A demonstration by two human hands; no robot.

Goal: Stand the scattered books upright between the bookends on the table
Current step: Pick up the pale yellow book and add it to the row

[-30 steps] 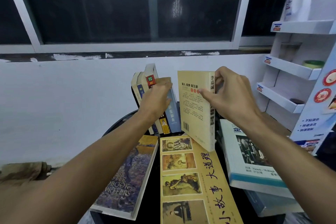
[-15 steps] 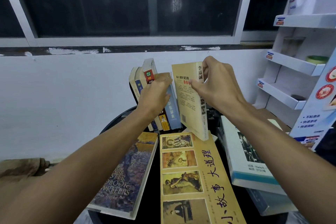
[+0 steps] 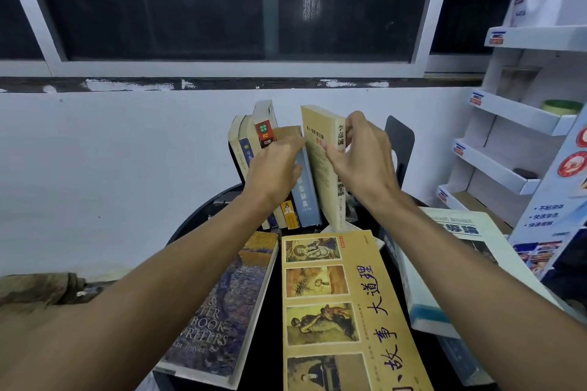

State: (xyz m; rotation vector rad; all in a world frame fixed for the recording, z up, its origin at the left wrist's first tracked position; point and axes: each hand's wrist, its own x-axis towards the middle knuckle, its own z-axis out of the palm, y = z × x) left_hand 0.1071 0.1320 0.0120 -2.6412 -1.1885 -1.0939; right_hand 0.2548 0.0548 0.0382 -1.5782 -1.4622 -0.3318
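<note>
Several books (image 3: 254, 140) stand leaning left at the back of a round black table (image 3: 190, 225). My left hand (image 3: 274, 168) presses flat against them, over a blue-grey book (image 3: 305, 200). My right hand (image 3: 362, 162) grips a cream paperback (image 3: 320, 174) near its top and holds it upright beside the row, its foot near the table. A black bookend (image 3: 401, 140) stands just right of that hand. Lying flat in front are a dark painted-cover book (image 3: 222, 311), a yellow picture book (image 3: 343, 311) and a white-and-blue book (image 3: 457, 263).
A white cardboard display shelf (image 3: 514, 117) stands close on the right, with a green roll on one tier. A white wall and a dark window rise behind the table. A brown cloth (image 3: 41, 289) lies at the left.
My right hand has carried the cream paperback left and down against the standing row. The black bookend on the right has come into sight. My left hand stays on the row.
</note>
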